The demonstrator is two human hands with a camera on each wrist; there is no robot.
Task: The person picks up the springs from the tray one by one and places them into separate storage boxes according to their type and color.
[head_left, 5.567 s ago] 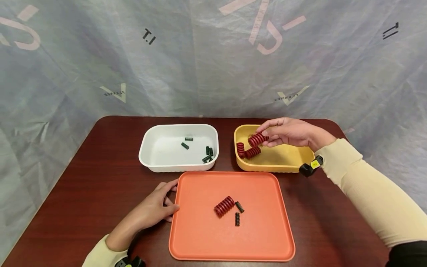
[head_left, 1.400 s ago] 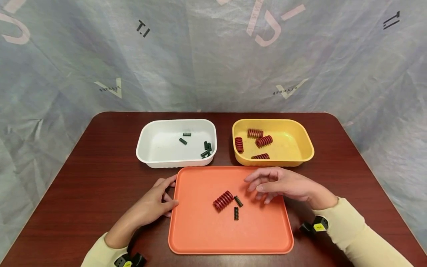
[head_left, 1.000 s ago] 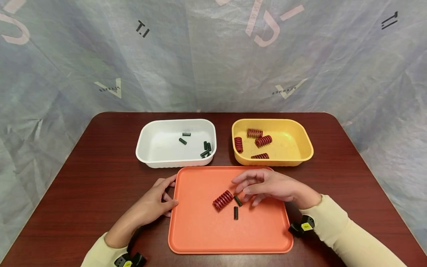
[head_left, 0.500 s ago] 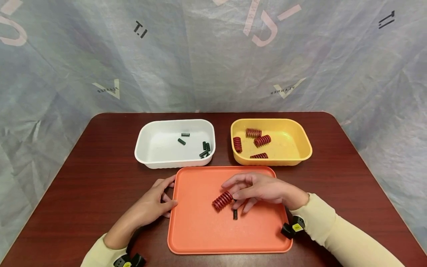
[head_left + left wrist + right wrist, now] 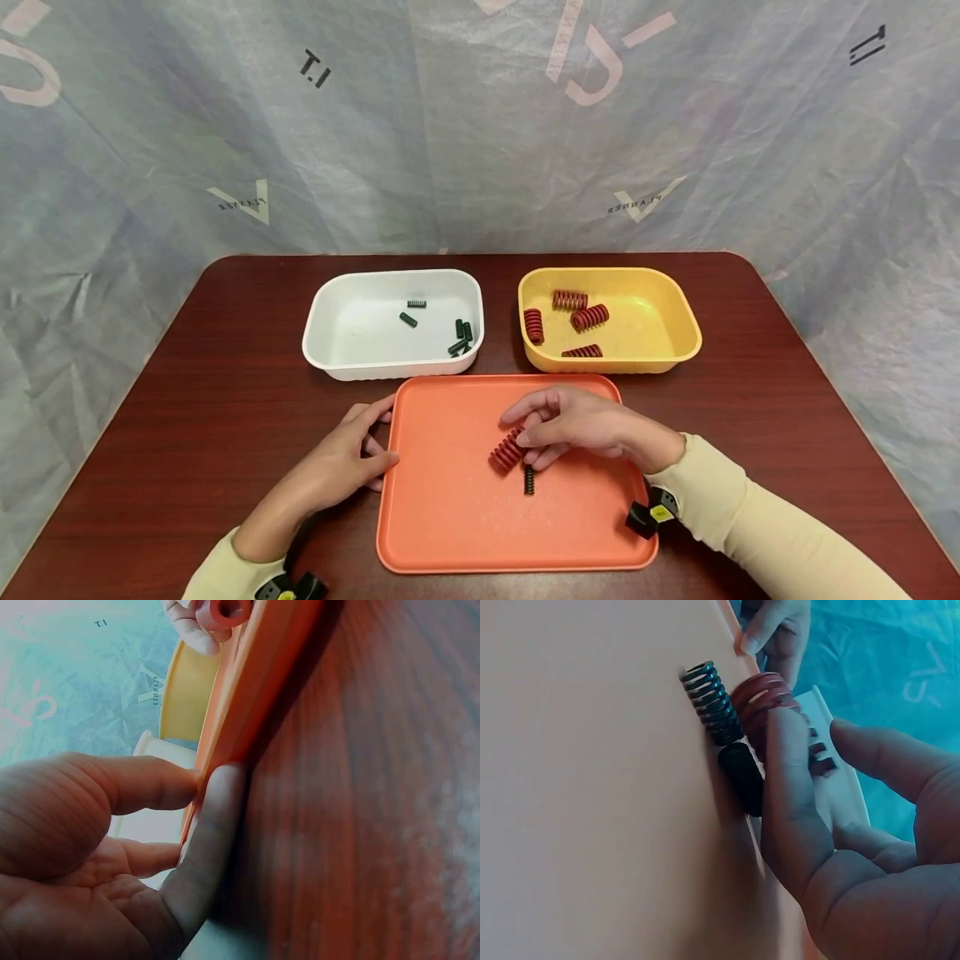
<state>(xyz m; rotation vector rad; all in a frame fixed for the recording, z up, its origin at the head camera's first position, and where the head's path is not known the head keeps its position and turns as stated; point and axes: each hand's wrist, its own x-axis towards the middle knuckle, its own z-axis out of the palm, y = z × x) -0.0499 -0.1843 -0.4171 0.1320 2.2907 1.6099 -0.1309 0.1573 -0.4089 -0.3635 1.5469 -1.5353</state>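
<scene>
My left hand (image 5: 345, 462) holds the left rim of an orange tray (image 5: 450, 533), thumb at the rim and another finger against the outer side in the left wrist view. Over the tray, my right hand (image 5: 581, 429) pinches a large red coil spring (image 5: 507, 452) between thumb and fingers, its upper end hidden by the fingers. Beside that lies a small dark green spring (image 5: 529, 480). The right wrist view shows this small spring (image 5: 711, 703) and a second dark spring (image 5: 742, 778) close to the red one; in the head view the hand hides the second.
Behind the tray stand a white bin (image 5: 360, 367) with several small green springs (image 5: 459, 328) and, to its right, a yellow bin (image 5: 652, 365) with several red springs (image 5: 590, 317). A grey printed sheet (image 5: 442, 125) hangs behind the brown table (image 5: 187, 433).
My right hand came from the yellow bin to the tray, leaving a red spring there, then took hold of the tray's red spring, which has turned and shifted slightly right. My left hand stays put.
</scene>
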